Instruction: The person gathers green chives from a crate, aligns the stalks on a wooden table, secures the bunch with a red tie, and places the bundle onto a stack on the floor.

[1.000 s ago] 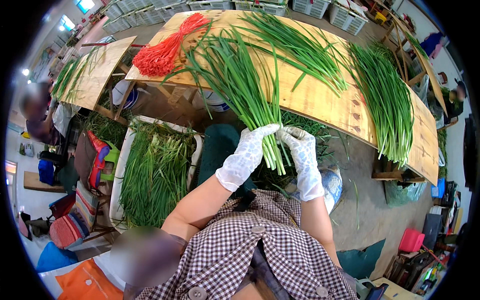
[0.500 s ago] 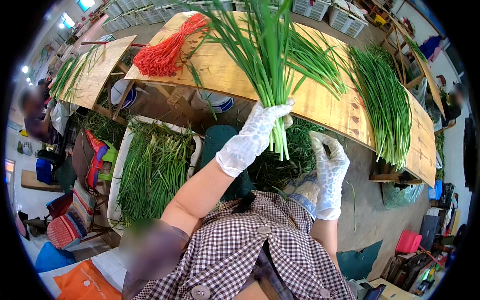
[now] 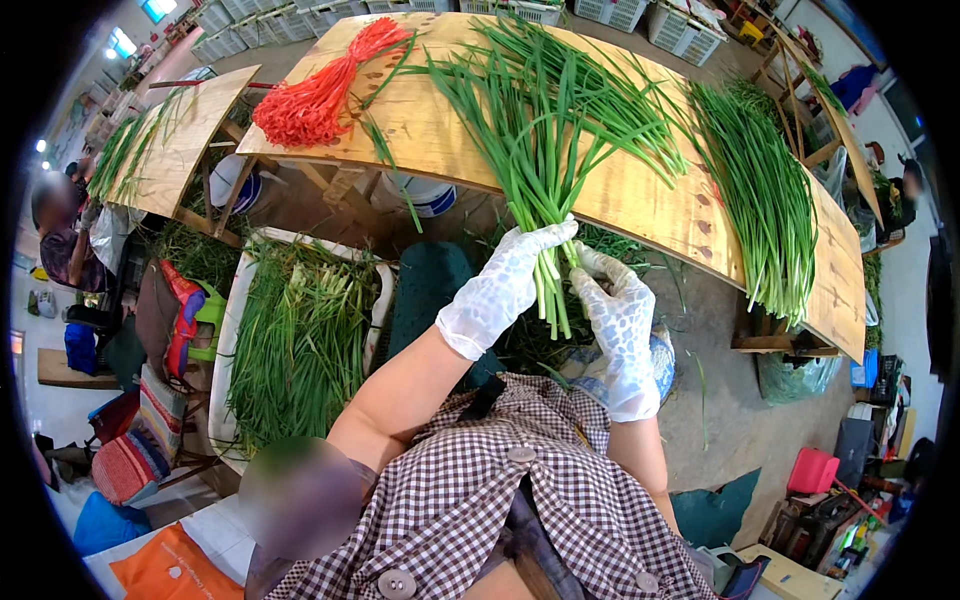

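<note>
My left hand (image 3: 515, 270), in a white patterned glove, is closed round a bunch of green garlic chives (image 3: 540, 160). The pale cut ends point down toward me, and the leaves spread over the near edge of the table. Close beside those ends is my right hand (image 3: 618, 305), gloved the same way. Its thumb and fingers are bent together at a single chive stalk (image 3: 572, 254) on the bunch's right side. More loose chives (image 3: 625, 125) lie behind the bunch, and a thick row of chives (image 3: 755, 200) lies at the table's right.
The wooden table (image 3: 440, 130) curves ahead of me, with a bundle of red ties (image 3: 320, 95) at its left. At my left stands a white tub (image 3: 222, 390) full of chives and trimmings. White crates (image 3: 685, 38) line the back. Another person (image 3: 70, 235) sits far left.
My right hand has moved left and up to the stalks, its fingers now at them. The bunch in my left hand has tipped away and lowered toward the table.
</note>
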`<state>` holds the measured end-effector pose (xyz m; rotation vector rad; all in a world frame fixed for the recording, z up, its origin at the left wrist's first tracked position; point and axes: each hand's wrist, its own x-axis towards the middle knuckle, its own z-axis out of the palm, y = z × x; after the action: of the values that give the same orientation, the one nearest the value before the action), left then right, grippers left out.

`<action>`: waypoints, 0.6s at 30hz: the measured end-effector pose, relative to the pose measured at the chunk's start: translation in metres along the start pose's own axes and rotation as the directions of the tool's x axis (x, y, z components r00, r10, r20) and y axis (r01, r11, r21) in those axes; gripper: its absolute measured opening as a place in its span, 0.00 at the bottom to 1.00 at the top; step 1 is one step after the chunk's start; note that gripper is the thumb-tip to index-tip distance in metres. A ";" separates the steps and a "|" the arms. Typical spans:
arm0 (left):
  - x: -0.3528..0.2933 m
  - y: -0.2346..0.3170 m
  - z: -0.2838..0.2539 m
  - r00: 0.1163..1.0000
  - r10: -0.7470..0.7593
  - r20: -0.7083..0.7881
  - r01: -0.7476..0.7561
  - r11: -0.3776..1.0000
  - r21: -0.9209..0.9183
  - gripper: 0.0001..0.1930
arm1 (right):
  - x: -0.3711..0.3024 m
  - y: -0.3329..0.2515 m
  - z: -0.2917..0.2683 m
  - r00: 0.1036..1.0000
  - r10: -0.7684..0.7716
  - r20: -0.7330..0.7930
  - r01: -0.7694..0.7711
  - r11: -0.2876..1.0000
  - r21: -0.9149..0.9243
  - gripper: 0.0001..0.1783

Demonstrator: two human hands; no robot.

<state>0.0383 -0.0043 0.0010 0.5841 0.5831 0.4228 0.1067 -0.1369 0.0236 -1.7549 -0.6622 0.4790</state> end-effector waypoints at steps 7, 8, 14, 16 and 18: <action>-0.004 -0.001 0.011 1.000 -0.007 0.025 0.008 0.998 -0.063 0.10 | -0.002 -0.006 0.008 0.916 -0.399 0.039 0.293 0.599 -0.746 0.13; -0.006 0.001 0.014 0.999 -0.024 0.021 0.025 0.999 -0.034 0.10 | -0.001 -0.007 0.008 0.926 -0.377 0.024 0.277 0.633 -0.723 0.12; -0.003 0.001 0.002 0.999 -0.007 0.046 0.007 1.000 0.008 0.10 | 0.006 0.008 0.003 0.998 0.004 -0.059 -0.003 1.000 0.023 0.09; -0.004 -0.002 0.003 0.997 -0.024 0.072 0.024 1.000 0.004 0.11 | 0.009 0.006 -0.004 0.986 0.143 0.091 -0.160 0.961 0.227 0.11; -0.001 -0.003 0.001 0.995 0.022 0.096 -0.020 1.000 -0.012 0.12 | 0.012 0.011 -0.010 0.949 0.221 0.225 -0.297 0.869 0.397 0.11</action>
<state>0.0385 -0.0071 0.0004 0.5972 0.4825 0.4151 0.1245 -0.1385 0.0164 -1.3947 -0.3971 0.9024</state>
